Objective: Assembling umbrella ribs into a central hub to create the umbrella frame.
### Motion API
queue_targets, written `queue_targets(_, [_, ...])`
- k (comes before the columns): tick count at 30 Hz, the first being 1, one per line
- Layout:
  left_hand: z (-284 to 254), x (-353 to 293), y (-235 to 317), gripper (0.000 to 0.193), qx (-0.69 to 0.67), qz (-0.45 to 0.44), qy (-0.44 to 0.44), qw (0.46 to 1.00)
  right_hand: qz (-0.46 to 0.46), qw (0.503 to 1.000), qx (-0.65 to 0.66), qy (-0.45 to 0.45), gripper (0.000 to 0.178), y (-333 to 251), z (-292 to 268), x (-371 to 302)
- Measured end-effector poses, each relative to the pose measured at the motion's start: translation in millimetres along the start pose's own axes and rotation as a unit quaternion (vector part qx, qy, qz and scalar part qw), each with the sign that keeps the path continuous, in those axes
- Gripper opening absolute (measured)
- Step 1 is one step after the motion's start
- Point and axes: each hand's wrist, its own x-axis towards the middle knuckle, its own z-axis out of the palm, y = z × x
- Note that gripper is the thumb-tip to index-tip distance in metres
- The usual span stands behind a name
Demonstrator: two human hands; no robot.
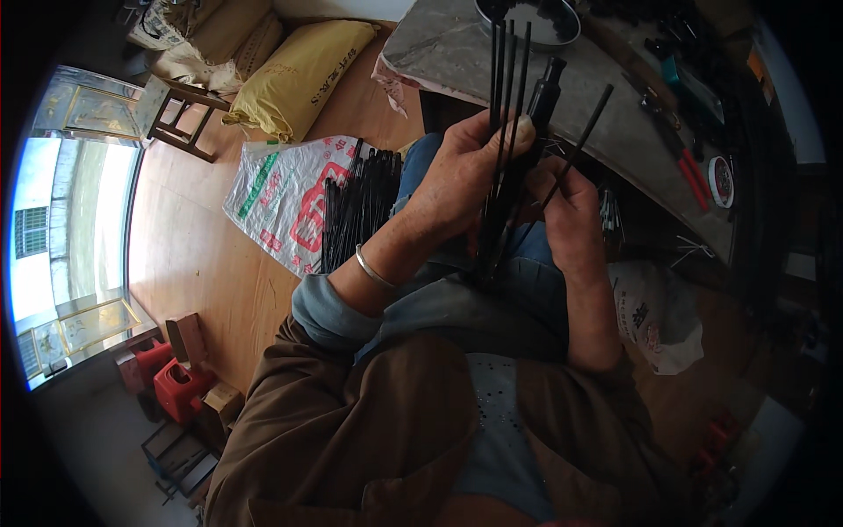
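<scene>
My left hand [461,171] is closed around a bundle of thin black rods [511,75], its thumb pressed over them. Their upper ends stick up above the fist, and the lower ends run down toward my lap. A thicker black shaft [544,97] with a stepped tip rises beside the rods; the hands partly hide how it is held. My right hand [572,215] pinches a single black rod [587,132], tilted up to the right. Left of my legs, many similar black rods [360,206] lie in a pile on a white printed plastic sack [263,206].
A grey-topped table [430,39] in front bears a metal bowl [562,39], red-handled pliers [694,180] and a round tin [722,182]. Beyond the pile are a full yellow sack [299,79] and a wooden stool [180,114]. A plastic bag [659,321] sits at right.
</scene>
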Motion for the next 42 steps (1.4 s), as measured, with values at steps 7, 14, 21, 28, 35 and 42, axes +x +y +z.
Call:
queue_targets(7, [-1, -5, 2, 0.035, 0.035, 0.015, -0.039, 0.999, 0.034, 0.999, 0.019, 0.002, 0.017, -5, 2, -3])
queue_targets(14, [4, -9, 0, 0.037, 0.043, 0.016, -0.021, 0.999, 0.021, 0.999, 0.025, 0.023, 0.017, -8, 6, 0])
queue_targets(21, [18, -2, -8, 0.032, 0.081, 0.072, -0.016, 0.994, 0.01, 0.996, -0.042, 0.083, 0.024, -3, 1, 2])
queue_targets(28, [25, 6, -15, 0.031, 0.106, 0.081, 0.062, 0.989, -0.201, 0.949, -0.194, 0.144, 0.027, -19, -8, -12])
queue_targets(35, [41, 8, -20, 0.028, 0.113, 0.087, 0.048, 0.989, -0.337, 0.881, -0.306, 0.132, 0.007, -21, -28, 6])
queue_targets(42, [51, 7, -22, 0.027, 0.165, 0.117, 0.075, 0.976, -0.085, 0.981, -0.126, 0.118, 0.017, -31, -15, -17])
